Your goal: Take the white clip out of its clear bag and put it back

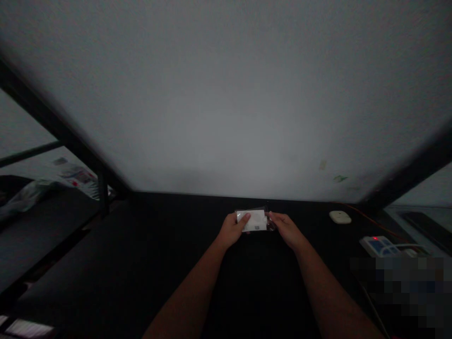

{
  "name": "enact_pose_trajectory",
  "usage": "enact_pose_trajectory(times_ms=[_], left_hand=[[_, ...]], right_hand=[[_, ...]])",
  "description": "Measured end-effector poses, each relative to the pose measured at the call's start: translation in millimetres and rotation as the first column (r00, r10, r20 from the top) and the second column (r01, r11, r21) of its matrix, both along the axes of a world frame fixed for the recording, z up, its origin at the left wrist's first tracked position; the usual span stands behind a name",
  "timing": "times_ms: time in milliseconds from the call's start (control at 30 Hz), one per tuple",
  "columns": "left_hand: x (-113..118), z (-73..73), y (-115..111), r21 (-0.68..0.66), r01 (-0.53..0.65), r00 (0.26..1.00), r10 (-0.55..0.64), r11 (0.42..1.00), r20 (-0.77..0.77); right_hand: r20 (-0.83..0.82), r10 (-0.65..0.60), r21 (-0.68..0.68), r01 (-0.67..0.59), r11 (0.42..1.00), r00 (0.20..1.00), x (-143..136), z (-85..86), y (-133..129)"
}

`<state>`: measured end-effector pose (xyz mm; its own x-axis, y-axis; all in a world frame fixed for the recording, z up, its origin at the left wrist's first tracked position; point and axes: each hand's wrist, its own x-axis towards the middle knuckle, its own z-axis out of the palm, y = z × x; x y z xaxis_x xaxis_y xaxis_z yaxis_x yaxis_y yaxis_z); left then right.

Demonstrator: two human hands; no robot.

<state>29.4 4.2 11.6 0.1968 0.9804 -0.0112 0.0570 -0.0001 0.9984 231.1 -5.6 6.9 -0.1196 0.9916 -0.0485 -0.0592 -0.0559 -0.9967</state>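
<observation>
A small clear plastic packet (257,220) with a white printed card inside is held level above the black tabletop (169,254). My left hand (233,230) grips its left end, thumb lying across the white face. At the other end, my right hand (285,230) pinches the clear plastic edge between thumb and fingers. Most fingers of both hands are hidden behind or under the packet. What else the packet contains is too dark to make out.
Right of my hands lies a white rounded case (340,217). Nearer me is a power strip (379,246) with a red light and plugged cables. A pale wall (226,117) rises behind the table; dark metal frame bars (102,188) stand left. Plastic bags (79,179) lie beyond them.
</observation>
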Motion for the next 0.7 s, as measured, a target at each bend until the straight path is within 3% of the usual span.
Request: enact_pose_trajectory(times_ms=[167,500,700], left_hand=[[-0.3,-2.4,1.0,-0.004,-0.002,1.0,0.002,1.0,0.023],[0.5,-3.1,0.2,0.045,0.073,0.997,-0.072,0.996,-0.034],[0.0,-2.0,0.6,0.04,0.041,0.998,-0.039,0.998,-0.039]], right_hand=[[0.053,0.088,0.059,-0.091,0.994,0.995,-0.1,2.0,-0.3],[0.084,0.006,0.093,-0.014,0.996,0.996,-2.4,-0.5,0.1],[0.093,0.082,0.079,-0.09,0.993,0.992,-2.7,0.3,-0.4]])
